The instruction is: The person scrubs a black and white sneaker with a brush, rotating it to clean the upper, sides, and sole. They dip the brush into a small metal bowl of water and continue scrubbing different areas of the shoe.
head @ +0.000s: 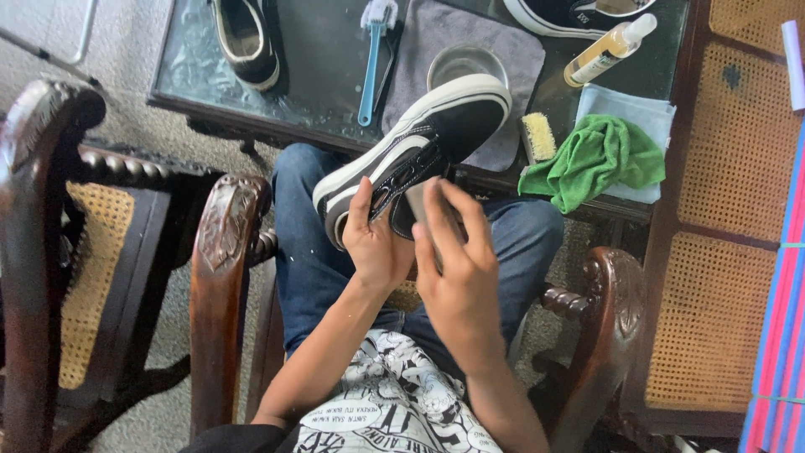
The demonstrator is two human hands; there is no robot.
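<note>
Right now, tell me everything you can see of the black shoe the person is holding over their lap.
The black shoe is a low sneaker with a thick white rubber sole, a white side stripe and what looks like a canvas upper. It lies tilted, toe pointing up toward the table. The left hand grips its heel end; the right hand covers the opening, fingers pressing something grey, unclear.

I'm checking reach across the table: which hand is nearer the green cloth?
Right. The right hand is on the shoe, just below-left of the green cloth; the left hand grips the shoe farther left.
</note>
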